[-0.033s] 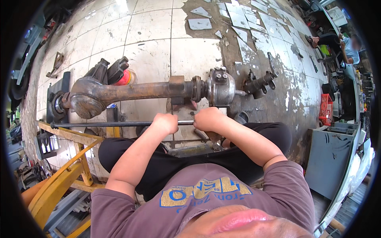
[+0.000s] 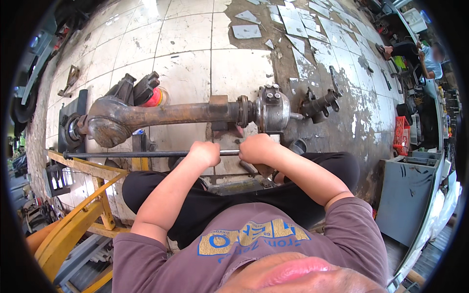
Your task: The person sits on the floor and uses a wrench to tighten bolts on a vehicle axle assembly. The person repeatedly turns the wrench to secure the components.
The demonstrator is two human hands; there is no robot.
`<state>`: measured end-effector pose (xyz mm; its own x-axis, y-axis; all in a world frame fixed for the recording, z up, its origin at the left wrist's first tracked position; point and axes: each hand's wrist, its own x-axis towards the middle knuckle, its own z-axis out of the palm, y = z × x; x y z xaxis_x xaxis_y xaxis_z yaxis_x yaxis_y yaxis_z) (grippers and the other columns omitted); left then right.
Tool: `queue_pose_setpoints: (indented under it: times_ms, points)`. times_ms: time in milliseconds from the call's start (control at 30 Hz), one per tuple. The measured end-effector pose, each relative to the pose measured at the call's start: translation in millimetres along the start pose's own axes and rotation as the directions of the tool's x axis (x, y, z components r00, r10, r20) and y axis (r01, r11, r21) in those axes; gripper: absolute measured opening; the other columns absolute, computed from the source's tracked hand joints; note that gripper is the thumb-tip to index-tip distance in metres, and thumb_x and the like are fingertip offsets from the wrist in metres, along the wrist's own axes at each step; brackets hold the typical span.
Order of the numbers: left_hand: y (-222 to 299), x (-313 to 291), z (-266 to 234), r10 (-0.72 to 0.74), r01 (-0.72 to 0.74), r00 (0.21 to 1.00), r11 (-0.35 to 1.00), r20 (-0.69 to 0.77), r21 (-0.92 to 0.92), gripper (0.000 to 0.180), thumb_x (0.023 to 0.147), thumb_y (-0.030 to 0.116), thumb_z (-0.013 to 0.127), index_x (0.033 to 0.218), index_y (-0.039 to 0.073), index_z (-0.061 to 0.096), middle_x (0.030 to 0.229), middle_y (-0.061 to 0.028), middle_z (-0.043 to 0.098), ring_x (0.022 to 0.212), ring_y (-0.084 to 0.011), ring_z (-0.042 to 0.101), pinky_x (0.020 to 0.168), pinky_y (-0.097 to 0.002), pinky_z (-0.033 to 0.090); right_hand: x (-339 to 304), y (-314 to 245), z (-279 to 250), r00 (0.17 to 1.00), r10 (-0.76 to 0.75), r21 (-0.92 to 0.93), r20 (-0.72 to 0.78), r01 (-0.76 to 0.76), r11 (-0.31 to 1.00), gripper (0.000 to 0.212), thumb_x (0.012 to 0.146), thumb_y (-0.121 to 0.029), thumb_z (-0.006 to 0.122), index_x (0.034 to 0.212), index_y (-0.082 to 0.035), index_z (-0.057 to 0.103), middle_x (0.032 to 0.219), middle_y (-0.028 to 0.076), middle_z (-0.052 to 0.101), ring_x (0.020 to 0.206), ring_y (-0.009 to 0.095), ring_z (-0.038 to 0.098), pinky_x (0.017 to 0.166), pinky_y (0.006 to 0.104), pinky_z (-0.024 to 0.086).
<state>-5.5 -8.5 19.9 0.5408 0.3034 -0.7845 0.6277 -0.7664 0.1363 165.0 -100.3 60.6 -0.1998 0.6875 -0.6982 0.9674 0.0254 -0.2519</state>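
Note:
A long, thin metal rod (image 2: 132, 155) lies crosswise in front of me, black along its left part and shiny between my hands. My left hand (image 2: 205, 153) is closed around it near the middle. Close to its right end, my right hand (image 2: 259, 148) grips it too, hiding that end. The rod's left end, with a small knob, is by a yellow metal frame (image 2: 88, 167). Just beyond the rod rests a rusty axle housing (image 2: 171, 115), with a bulging round section on the left and a shiny rounded metal hub (image 2: 273, 111) on the right.
Beyond the housing stands a red-and-yellow tin (image 2: 156, 96). A dark metal part with arms (image 2: 317, 103) lies right of the hub. Broken tiles (image 2: 246, 31) litter the far floor. At right are a red crate (image 2: 402, 135), a grey cabinet (image 2: 405, 195) and another person (image 2: 431, 61).

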Motion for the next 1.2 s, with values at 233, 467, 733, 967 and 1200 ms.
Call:
queue_pose_setpoints:
  times_ms: [233,467,733,967,1200]
  points:
    - [-4.6,1.9,5.6,0.020,-0.020,1.000,1.000,-0.023,0.001,0.041,0.090,0.035,0.065,0.120,0.008,0.065,0.111,-0.0147,0.074,0.104,-0.0321,0.071,0.090,-0.0452,0.057,10.6,3.5,6.7,0.997,0.063,0.028,0.041,-0.065,0.998,0.037,0.092,-0.031,0.052,0.102,-0.006,0.078,0.103,0.016,0.076,0.097,0.034,0.073,0.084,0.0476,0.058]
    - [-2.7,1.8,5.3,-0.006,0.006,1.000,1.000,0.013,-0.004,0.039,0.090,0.031,0.064,0.122,0.009,0.066,0.116,-0.0134,0.073,0.108,-0.0292,0.071,0.093,-0.0440,0.055,12.8,4.7,6.3,0.995,0.081,0.037,0.060,-0.083,0.996,0.037,0.093,-0.033,0.053,0.101,-0.007,0.078,0.103,0.017,0.075,0.096,0.035,0.073,0.084,0.0478,0.058]
    - [1.1,-2.4,2.6,-0.028,0.029,1.000,0.999,0.008,-0.025,0.036,0.089,0.025,0.063,0.120,0.010,0.071,0.118,-0.0121,0.074,0.111,-0.0263,0.071,0.095,-0.0415,0.053,7.9,5.0,3.9,0.998,0.031,0.034,0.046,-0.032,0.999,0.038,0.093,-0.031,0.052,0.102,-0.005,0.077,0.105,0.018,0.075,0.097,0.036,0.073,0.085,0.0480,0.058]
    - [-0.6,-1.8,3.2,-0.020,0.020,1.000,1.000,-0.003,-0.019,0.036,0.089,0.025,0.063,0.121,0.010,0.071,0.117,-0.0126,0.074,0.110,-0.0267,0.071,0.094,-0.0416,0.054,13.3,6.5,0.6,0.994,0.064,0.012,0.086,-0.066,0.998,0.038,0.092,-0.031,0.052,0.104,-0.006,0.077,0.106,0.017,0.075,0.099,0.035,0.073,0.087,0.0469,0.057]
    - [0.1,-1.9,3.0,0.011,-0.011,1.000,1.000,0.007,-0.007,0.038,0.091,0.031,0.063,0.122,0.008,0.065,0.112,-0.0134,0.074,0.107,-0.0300,0.071,0.092,-0.0451,0.056,9.3,8.8,8.3,0.998,0.048,0.045,0.035,-0.050,0.998,0.038,0.092,-0.034,0.054,0.103,-0.007,0.078,0.104,0.017,0.075,0.097,0.035,0.073,0.086,0.0470,0.057]
